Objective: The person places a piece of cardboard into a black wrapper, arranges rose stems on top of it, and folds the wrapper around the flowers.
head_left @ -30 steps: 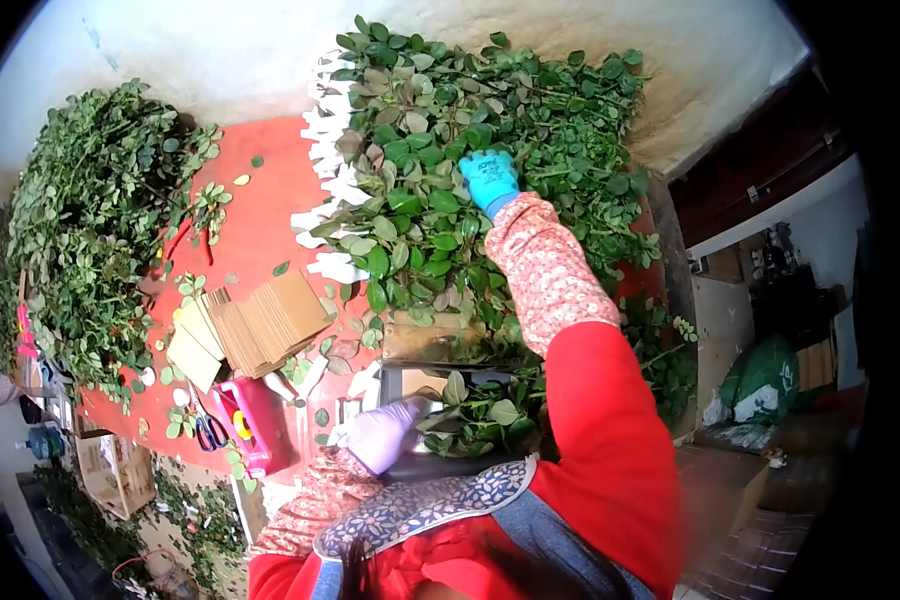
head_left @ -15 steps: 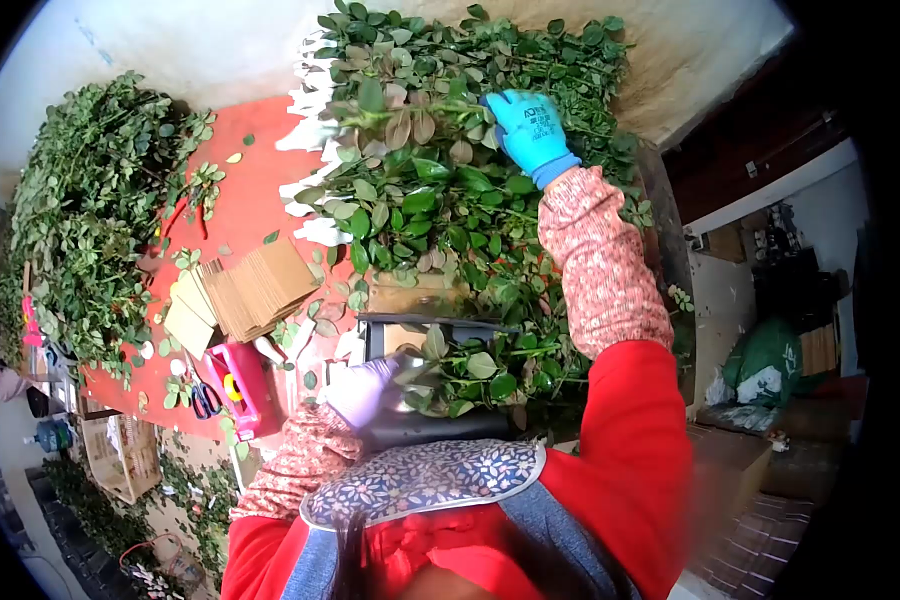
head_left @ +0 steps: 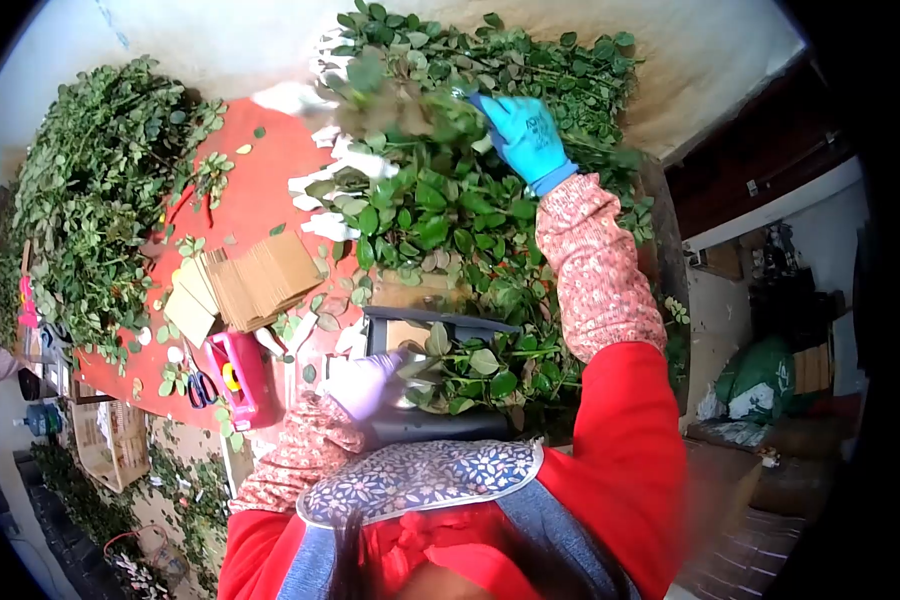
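Observation:
My right hand (head_left: 523, 138), in a blue glove, is closed on a leafy rose stem (head_left: 410, 108) over the pile at the back. That stem is blurred, with a white-covered head (head_left: 295, 98) at its left end. Beneath it lie many more leafy rose stems (head_left: 450, 205), their white-covered heads (head_left: 330, 226) pointing left. Near my body, my left hand (head_left: 363, 385), in a pale purple glove, is closed around the head end of some rose stems (head_left: 485, 372). These rest in a black tray (head_left: 440, 425); the left fingertips are partly hidden by leaves.
Brown cardboard pieces (head_left: 260, 280) lie left of the tray. A pink tape dispenser (head_left: 242, 380), scissors (head_left: 200, 388) and red-handled pliers (head_left: 180, 205) are on the red table (head_left: 260, 180). A large heap of foliage (head_left: 100, 200) stands at the left. A crate (head_left: 110, 445) is below.
The rose stem in my right hand has shifted left and slightly up, its white head now sticking out past the pile. My left hand has stayed nearly in place.

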